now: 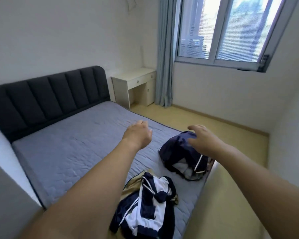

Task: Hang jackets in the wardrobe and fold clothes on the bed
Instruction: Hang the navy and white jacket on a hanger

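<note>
A bed (67, 152) with a grey quilted cover fills the left and middle of the head view. On its right side lies a crumpled dark navy jacket (178, 156) with a white stripe and pale lining. Nearer to me lies a navy and white garment (145, 204) bunched on top of a tan cloth (133, 185). My right hand (202, 140) hovers over the navy jacket, fingers spread and slightly bent, holding nothing. My left hand (139, 133) is stretched out above the bed cover, fingers loosely curled, empty.
A dark padded headboard (50, 97) stands at the bed's far end. A cream desk with drawers (135, 85) sits in the corner beside a blue-grey curtain (164, 54) and a window (223, 28). Light wooden floor (205, 123) runs along the bed's right side.
</note>
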A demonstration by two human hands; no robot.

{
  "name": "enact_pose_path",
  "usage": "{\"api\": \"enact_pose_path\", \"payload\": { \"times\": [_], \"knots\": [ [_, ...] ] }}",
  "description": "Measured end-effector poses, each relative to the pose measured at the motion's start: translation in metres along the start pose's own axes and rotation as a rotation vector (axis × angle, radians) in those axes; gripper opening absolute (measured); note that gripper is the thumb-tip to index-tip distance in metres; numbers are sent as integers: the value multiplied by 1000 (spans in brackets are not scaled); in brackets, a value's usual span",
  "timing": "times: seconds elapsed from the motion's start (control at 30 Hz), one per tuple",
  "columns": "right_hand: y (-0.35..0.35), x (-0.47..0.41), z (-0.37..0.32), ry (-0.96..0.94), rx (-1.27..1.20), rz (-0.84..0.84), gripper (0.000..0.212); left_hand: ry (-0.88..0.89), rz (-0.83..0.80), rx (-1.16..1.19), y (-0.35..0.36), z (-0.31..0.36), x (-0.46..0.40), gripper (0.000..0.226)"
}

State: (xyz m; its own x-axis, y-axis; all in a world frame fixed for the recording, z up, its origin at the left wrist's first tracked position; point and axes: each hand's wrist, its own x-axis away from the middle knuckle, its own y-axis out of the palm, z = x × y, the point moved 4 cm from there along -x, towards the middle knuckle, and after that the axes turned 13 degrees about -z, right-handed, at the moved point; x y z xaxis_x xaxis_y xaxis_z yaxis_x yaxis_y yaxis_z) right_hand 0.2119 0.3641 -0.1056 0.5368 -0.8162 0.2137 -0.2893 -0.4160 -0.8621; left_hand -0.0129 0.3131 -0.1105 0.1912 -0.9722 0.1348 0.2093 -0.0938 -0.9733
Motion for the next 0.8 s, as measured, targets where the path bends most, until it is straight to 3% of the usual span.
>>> {"api": "enact_pose_path", "payload": {
  "times": [0.2,0.37,0.47,0.6,0.8],
  "knots": [
    [-48,-80,161,150,-59,-16,53,170,-43,-66,52,125,-143,49],
    [-65,-179,243,124,-8,-86,53,63,-126,-24,88,163,-241,50],
    [-48,-243,234,15,10,-202,45,-53,-199,-20,107,141,-270,46],
    [-1,-305,186,-185,47,-392,48,-363,-227,234,128,61,-269,43],
    [105,-369,146,-250,63,-644,54,-681,-366,432,222,-56,-230,28]
  ]
}}
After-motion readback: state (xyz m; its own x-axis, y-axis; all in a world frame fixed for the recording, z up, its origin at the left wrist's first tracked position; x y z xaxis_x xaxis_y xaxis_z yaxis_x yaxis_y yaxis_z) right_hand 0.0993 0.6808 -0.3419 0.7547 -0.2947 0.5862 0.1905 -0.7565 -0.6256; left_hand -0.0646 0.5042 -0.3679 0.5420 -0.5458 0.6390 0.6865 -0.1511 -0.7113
